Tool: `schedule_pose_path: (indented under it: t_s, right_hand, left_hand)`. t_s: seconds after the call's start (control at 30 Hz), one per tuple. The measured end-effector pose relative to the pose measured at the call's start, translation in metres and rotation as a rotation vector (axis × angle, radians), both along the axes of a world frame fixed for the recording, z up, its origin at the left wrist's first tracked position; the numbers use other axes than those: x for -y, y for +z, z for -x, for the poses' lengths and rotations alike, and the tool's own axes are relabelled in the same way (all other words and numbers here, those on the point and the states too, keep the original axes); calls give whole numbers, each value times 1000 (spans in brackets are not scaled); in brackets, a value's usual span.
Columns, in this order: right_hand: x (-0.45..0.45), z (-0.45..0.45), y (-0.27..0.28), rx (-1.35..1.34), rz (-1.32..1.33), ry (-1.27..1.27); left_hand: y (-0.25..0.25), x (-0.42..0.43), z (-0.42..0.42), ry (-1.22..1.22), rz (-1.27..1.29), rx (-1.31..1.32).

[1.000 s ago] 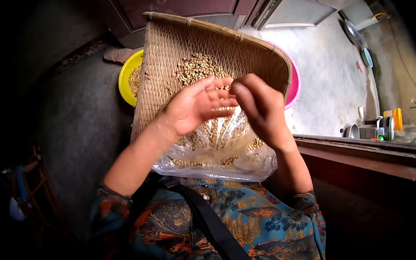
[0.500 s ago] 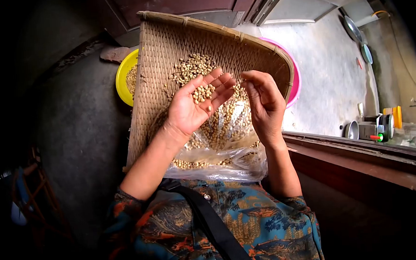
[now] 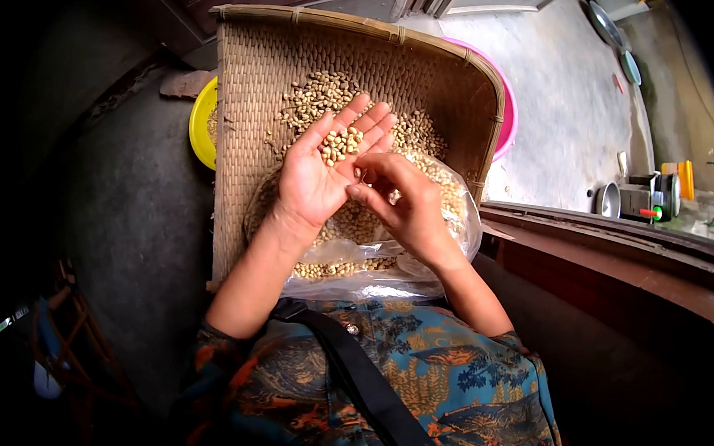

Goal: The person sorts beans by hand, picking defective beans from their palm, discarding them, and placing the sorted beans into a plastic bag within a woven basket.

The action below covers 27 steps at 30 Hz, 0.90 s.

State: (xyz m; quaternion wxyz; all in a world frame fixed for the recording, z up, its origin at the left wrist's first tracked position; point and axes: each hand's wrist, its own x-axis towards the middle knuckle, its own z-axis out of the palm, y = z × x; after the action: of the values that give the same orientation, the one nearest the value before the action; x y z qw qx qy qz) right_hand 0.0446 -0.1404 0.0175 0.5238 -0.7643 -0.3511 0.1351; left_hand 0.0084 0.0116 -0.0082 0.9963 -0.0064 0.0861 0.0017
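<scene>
Palm up, my left hand (image 3: 310, 177) cups a small pile of tan beans (image 3: 341, 145), its fingers stretched out. My right hand (image 3: 400, 200) is at the left palm, thumb and forefinger pinched near a single bean by the palm's edge; whether it grips that bean is hard to tell. Under both hands lies a clear plastic bag (image 3: 360, 286) full of similar beans. The bag rests in a woven basket (image 3: 242, 108), where a loose heap of darker beans (image 3: 315, 93) lies beyond my left fingertips.
A yellow basin (image 3: 201, 126) stands left of the basket and a pink basin (image 3: 509, 118) right of it. A wooden ledge (image 3: 609, 266) runs along the right. Metal bowls (image 3: 608, 200) and a dark chair frame (image 3: 76, 335) are farther off.
My left hand has turned its palm up, showing the beans in it. My right hand has come down and left to the left palm. The basket sits slightly higher and more left in view.
</scene>
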Motion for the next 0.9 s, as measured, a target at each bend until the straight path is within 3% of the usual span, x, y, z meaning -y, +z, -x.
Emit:
schedule_pose_path:
  t_s: [0.2, 0.3, 0.33, 0.47, 0.53, 0.67, 0.9]
  right_hand:
    - [3, -19, -11, 311, -62, -43]
    - [4, -39, 10, 730, 101, -327]
    - [7, -42, 12, 749, 135, -348]
    - [6, -26, 17, 319, 26, -48]
    - [-2, -23, 10, 461, 86, -45]
    - [-1, -27, 4, 512, 57, -31]
    - [0, -24, 5, 457, 87, -35]
  left_hand:
    - [-5, 0, 1, 24, 31, 52]
    - [0, 3, 1, 33, 67, 26]
    - [0, 3, 2, 28, 62, 24]
    - [-10, 0, 2, -41, 33, 119]
    - [-11, 2, 3, -76, 81, 124]
    - [0, 8, 3, -48, -101, 20]
    - [-2, 11, 2, -56, -116, -2]
